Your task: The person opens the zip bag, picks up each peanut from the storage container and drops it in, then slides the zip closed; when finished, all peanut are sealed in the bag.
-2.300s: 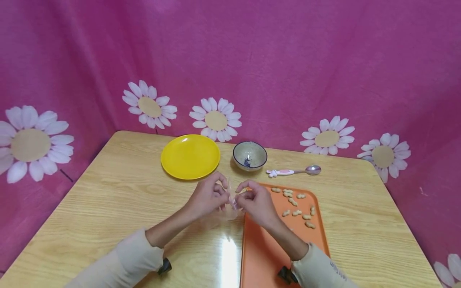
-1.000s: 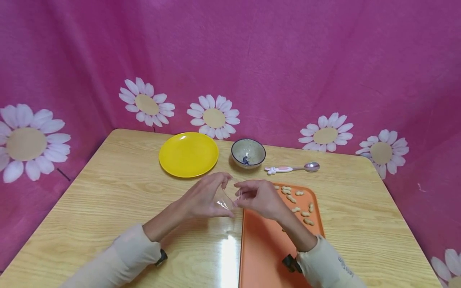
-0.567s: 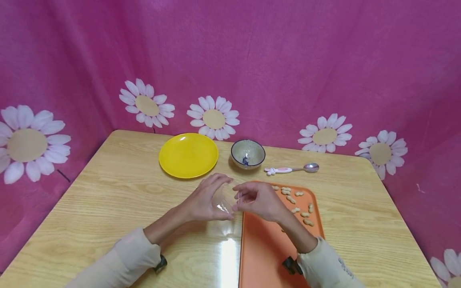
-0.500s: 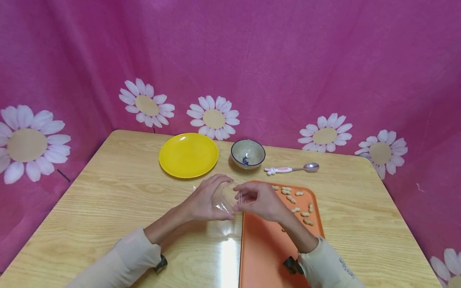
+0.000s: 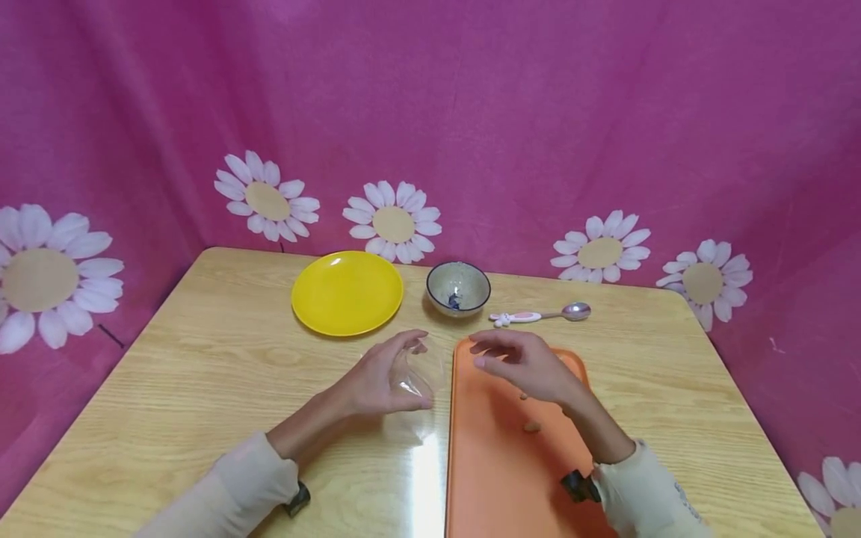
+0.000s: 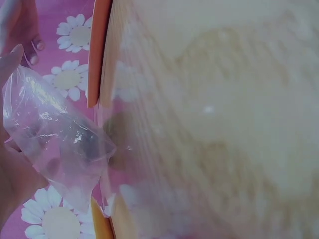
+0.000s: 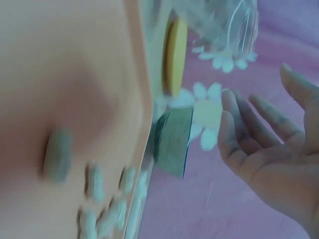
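Note:
My left hand [image 5: 373,382] holds a clear plastic bag [image 5: 412,385], its thumb and fingers spread wide apart in a C shape with the bag's mouth between them. The crinkled bag [image 6: 55,134] fills the left side of the left wrist view. To the right, my right hand [image 5: 531,366] is over the orange tray [image 5: 498,471], fingers loosely bent and nothing in them. In the right wrist view its palm and fingers [image 7: 279,119] show bare. Peanuts in shells [image 7: 59,155] lie on the tray, mostly hidden behind the right hand and forearm in the head view.
Behind the hands stand a yellow plate [image 5: 347,293] and a small bowl with a dark blue rim [image 5: 459,288]. A spoon with a white and pink rabbit handle [image 5: 525,317] lies right of the bowl. A pink curtain [image 5: 430,112] with daisies borders the wooden table [image 5: 673,418].
My right hand has let go of the bag and moved right over the tray, covering most peanuts. The left hand stays near the same place with the bag.

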The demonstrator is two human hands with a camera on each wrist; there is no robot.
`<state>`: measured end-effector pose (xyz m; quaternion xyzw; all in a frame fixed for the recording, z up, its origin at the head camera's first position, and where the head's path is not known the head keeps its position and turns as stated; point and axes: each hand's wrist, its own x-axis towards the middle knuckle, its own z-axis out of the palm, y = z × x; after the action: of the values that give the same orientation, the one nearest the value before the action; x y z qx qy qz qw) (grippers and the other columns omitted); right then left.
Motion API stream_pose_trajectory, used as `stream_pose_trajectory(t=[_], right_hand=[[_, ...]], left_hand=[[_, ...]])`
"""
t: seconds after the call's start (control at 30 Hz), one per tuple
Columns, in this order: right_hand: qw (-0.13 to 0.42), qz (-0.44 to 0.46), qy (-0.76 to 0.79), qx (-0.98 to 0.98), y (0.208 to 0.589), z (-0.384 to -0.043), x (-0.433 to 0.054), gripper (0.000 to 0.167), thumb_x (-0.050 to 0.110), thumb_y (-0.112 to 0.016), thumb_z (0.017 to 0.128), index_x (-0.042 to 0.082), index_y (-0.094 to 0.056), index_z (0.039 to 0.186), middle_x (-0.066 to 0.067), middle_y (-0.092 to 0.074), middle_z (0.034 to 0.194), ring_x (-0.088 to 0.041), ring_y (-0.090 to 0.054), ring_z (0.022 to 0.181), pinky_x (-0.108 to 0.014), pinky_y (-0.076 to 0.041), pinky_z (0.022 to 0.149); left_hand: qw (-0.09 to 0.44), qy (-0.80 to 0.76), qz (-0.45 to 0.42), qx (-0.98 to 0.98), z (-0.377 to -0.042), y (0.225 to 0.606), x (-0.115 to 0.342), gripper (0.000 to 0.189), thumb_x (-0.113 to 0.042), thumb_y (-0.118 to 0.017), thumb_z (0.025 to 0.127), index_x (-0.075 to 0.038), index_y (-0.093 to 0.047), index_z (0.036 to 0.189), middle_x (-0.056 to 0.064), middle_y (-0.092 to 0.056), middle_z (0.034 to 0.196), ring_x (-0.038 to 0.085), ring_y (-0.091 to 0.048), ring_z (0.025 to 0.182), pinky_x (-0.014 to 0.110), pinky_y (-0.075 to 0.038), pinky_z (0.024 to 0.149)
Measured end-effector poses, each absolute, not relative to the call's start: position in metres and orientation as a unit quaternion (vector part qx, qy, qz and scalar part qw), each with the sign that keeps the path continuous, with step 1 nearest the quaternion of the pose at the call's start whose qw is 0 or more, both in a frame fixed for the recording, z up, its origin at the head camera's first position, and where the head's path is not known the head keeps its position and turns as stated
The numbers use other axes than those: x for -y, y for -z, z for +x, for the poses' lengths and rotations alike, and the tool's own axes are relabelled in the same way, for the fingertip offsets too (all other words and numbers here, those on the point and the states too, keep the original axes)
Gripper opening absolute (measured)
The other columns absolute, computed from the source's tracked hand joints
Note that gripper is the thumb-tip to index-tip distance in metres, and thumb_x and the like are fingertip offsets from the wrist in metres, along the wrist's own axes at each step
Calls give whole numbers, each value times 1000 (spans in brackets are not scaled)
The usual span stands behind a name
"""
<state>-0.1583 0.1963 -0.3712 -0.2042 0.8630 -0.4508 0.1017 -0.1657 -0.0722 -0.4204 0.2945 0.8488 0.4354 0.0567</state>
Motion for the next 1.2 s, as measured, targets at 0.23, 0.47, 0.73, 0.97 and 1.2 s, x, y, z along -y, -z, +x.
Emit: stream_pose_trajectory(t=[0.23,0.47,0.73,0.97,1.2], right_hand=[[43,-172,419,-891,381,-179,-229,30,17,-67,88,3,-66,114,-11,-71,101,-17,-66,91,-21,-53,75],[44,-126,373,-918,399,-195,-256,24,12,-69,86,-3,-69,104,-16,-71,96,-14,-65,83,-20,-50,66],[2,-103,296,-950,418,-210,-247,9,13,-75,78,5,-74,82,-8,-71,76,-9,-59,68,-26,-47,62],[3,-85,250,-965,422,-210,-235,8,13,-76,76,6,-74,75,-4,-71,68,-10,-54,64,-25,-41,59],[4,-86,244,-966,422,-208,-232,7,12,-74,79,5,-74,78,-6,-71,72,-13,-57,65,-25,-43,59]], left_hand=[[54,-442,289,-847,-168,425,75,90,-38,-83,68,-16,-36,142,4,-58,127,20,-49,125,48,-36,110],[57,-446,278,-849,-168,429,78,92,-38,-84,67,-13,-37,142,3,-58,126,19,-51,122,47,-37,109],[58,-437,283,-852,-170,428,79,91,-38,-83,68,-15,-36,142,5,-58,130,19,-50,125,48,-36,110],[67,-438,289,-849,-169,428,79,92,-39,-82,69,-14,-34,143,8,-54,136,19,-50,127,48,-34,111],[66,-435,286,-851,-169,427,81,91,-39,-83,69,-15,-35,143,9,-55,135,19,-50,127,48,-34,111]])
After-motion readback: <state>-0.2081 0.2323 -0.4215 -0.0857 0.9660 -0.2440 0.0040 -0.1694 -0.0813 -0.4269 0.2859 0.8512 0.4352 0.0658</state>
